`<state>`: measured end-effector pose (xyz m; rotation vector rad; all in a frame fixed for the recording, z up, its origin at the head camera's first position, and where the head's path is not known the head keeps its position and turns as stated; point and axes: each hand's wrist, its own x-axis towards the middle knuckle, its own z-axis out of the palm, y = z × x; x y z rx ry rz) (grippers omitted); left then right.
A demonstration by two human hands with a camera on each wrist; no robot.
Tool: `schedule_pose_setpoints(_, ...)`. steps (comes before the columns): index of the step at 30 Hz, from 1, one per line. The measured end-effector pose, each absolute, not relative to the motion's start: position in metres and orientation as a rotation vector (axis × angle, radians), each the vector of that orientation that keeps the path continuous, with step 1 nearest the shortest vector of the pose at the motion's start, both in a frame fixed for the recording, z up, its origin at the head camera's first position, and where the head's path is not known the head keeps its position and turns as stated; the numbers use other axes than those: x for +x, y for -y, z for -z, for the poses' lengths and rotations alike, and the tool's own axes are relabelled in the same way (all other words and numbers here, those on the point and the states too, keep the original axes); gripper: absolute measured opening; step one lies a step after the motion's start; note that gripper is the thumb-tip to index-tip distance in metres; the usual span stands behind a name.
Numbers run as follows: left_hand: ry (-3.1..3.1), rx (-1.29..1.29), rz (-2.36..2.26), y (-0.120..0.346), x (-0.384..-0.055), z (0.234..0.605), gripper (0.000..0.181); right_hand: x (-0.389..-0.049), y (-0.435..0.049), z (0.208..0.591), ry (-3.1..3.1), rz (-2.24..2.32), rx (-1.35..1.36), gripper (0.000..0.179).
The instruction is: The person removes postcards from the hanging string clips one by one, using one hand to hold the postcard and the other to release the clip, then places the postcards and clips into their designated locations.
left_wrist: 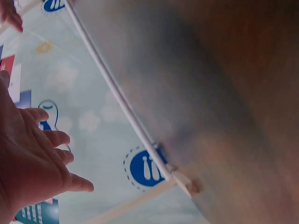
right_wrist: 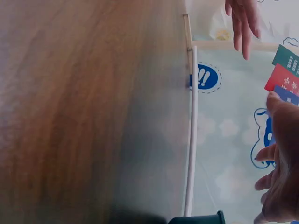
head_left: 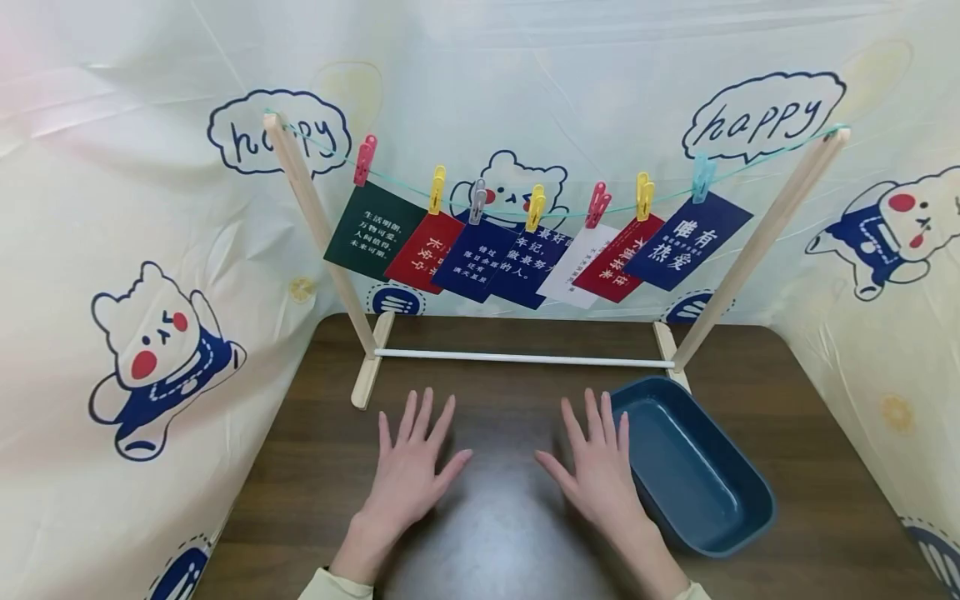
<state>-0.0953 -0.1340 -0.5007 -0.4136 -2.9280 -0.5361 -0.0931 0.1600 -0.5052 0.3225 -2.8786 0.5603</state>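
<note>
Head view shows both hands free: left hand [head_left: 408, 479] and right hand [head_left: 603, 483], fingers spread, nothing between them, so no grip on either side. Can't tell whether they touch the table [head_left: 510, 550] or sit just above it. The seven cards [head_left: 468, 260] hang near the table's far edge, held by small clothespins [head_left: 702, 177] on a sagging cord [head_left: 807, 143] between two wooden posts [head_left: 761, 250]. The blue tray [head_left: 697, 475] is toward the right edge, just beside the right hand, which overlaps its rim from up here.

My two cents: spreading the hands either side of center like this is a decent stance, both have clear access to the row. The cord looks slack, so I'd steady a card with one hand and squeeze its pin with the other. Neighboring cards overlap, so go gently or they'll probably drag each other. And watch that right forearm near the tray.
</note>
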Motion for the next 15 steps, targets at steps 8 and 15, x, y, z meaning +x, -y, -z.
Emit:
schedule_pose_setpoints(8,2.826,-0.327,0.620,0.152,-0.107,0.481,0.073,-0.105,-0.151,0.473,2.843,-0.653,0.349,0.079)
schedule_pose_setpoints(15,2.536,-0.313,0.776,0.172,-0.126,0.458,0.035,-0.128,-0.139,0.417,2.689,-0.728,0.673,0.051)
